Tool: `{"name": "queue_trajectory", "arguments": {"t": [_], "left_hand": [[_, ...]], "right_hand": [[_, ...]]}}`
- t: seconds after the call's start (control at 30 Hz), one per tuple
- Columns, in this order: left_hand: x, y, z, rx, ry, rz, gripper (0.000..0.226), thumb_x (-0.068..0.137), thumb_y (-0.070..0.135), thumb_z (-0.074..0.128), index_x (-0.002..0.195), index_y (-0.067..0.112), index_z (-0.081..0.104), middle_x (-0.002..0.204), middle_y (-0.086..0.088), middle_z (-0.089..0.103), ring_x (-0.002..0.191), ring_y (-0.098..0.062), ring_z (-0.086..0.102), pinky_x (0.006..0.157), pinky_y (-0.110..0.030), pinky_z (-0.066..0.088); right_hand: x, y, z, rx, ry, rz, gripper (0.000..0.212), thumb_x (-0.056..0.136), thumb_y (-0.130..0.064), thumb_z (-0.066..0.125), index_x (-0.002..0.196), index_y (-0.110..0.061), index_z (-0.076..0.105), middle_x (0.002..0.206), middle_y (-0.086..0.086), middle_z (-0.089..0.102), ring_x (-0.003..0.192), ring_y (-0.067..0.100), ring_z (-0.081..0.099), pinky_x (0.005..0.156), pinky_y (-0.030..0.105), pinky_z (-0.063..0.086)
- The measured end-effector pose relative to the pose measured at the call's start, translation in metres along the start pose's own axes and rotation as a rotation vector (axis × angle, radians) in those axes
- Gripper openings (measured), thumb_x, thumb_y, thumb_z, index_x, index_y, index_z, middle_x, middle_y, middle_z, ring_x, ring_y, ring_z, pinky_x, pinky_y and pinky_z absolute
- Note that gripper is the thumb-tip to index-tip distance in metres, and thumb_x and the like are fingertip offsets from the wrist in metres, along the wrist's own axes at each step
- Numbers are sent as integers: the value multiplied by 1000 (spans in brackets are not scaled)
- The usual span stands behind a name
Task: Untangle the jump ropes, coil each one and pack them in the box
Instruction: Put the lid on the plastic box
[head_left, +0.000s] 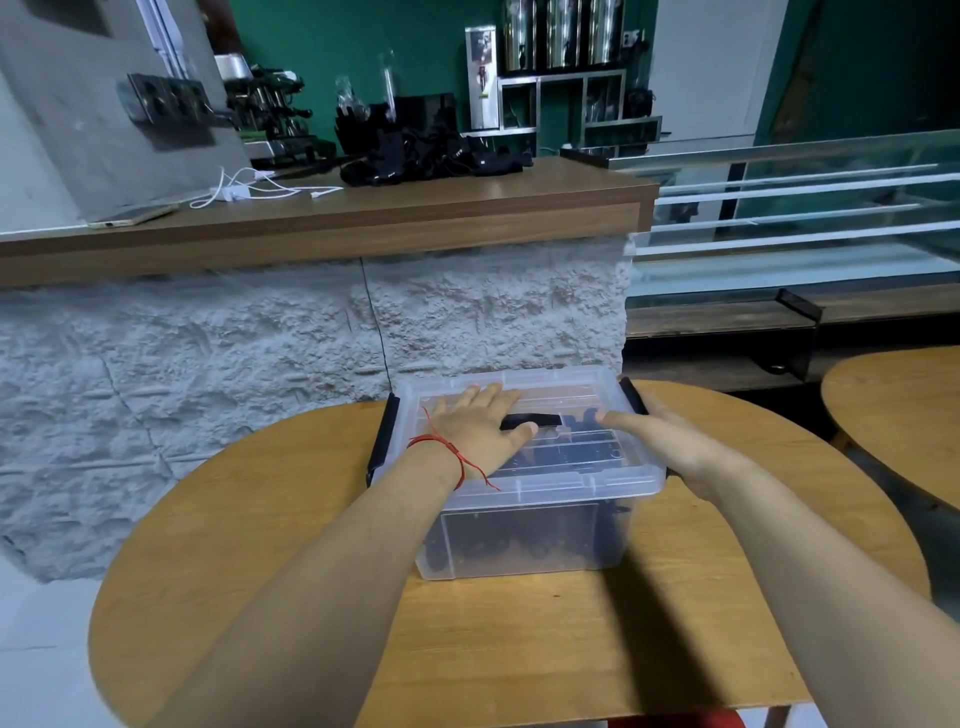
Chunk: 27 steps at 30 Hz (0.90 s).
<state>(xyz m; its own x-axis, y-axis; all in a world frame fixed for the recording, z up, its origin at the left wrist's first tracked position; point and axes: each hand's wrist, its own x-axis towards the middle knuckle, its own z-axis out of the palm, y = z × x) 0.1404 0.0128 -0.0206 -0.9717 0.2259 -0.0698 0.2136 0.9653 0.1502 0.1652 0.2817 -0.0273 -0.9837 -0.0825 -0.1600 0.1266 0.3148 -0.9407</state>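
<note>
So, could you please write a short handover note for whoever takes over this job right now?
Left hand: flat on the lid, fingers straight.
Right hand: thumb along the lid, fingers over the right edge by the right latch; the grip itself is hidden.
Things: the clear box sits on the round table, with dark ropes visible through its wall.
Done: ropes appear to be packed and the lid is on.
Left: probably clip both latches; I cannot tell whether the left latch is snapped.
</note>
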Motion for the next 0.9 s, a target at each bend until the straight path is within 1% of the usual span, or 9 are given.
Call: {"name": "queue_trajectory", "arguments": {"t": [0.17,0.27,0.37,0.5,0.57,0.67,0.77,0.83,0.9], "left_hand": [[-1,3,2,0,13,-18,72,102,74,25,166,44,12,176,11,3,163,-18,-1,129,-54,-2],[0,3,2,5,18,-30,72,101,75,25,165,45,12,176,12,4,163,-17,1,129,-54,-1],[-2,5,-2,-11,35,-28,72,101,76,28,165,45,17,176,10,9,162,-17,4,129,-55,2],[-3,7,-7,-25,49,-60,78,97,79,34,164,41,24,174,4,19,161,-22,13,129,-52,11],[-3,9,-12,-18,70,-83,81,94,83,37,162,41,29,172,2,26,158,-25,22,126,-54,19],[-2,10,-19,-1,54,-125,86,88,89,37,160,42,32,169,-1,30,154,-28,28,122,-59,25],[-1,16,-24,100,39,-213,94,82,95,34,156,38,38,164,-9,36,149,-35,35,113,-60,31],[0,24,-24,226,53,-303,97,83,95,30,154,29,42,158,-15,41,143,-38,41,99,-55,42],[-2,32,-26,340,69,-385,97,88,91,27,148,18,48,144,-18,51,126,-36,55,73,-44,47]], "right_hand": [[-4,-15,4,-161,-46,20,78,82,-40,89,140,-39,37,114,-17,66,99,9,68,71,26,52],[-3,-17,10,-175,2,-12,75,80,-39,91,136,-36,40,108,-18,66,96,6,67,72,23,51],[-7,-15,11,-9,49,-8,65,84,-37,87,137,-33,48,115,-10,71,99,15,72,83,36,59],[-28,12,37,348,603,-48,33,99,-42,69,120,-20,57,112,-3,63,103,23,62,81,33,48],[-47,34,65,473,823,-113,30,101,-47,65,104,-18,55,100,3,61,87,26,60,70,31,45],[-66,58,105,535,671,-65,45,94,-74,57,85,-31,52,78,5,58,67,27,55,68,43,46],[-56,69,120,479,560,-37,53,84,-86,59,88,-33,58,89,3,64,82,27,61,79,50,50],[-56,47,123,509,485,-87,44,85,-78,66,103,-38,63,108,-1,72,99,23,68,90,47,52],[-54,27,127,572,295,-84,26,96,-51,70,119,-39,65,116,-6,77,106,16,73,88,39,55]]}}
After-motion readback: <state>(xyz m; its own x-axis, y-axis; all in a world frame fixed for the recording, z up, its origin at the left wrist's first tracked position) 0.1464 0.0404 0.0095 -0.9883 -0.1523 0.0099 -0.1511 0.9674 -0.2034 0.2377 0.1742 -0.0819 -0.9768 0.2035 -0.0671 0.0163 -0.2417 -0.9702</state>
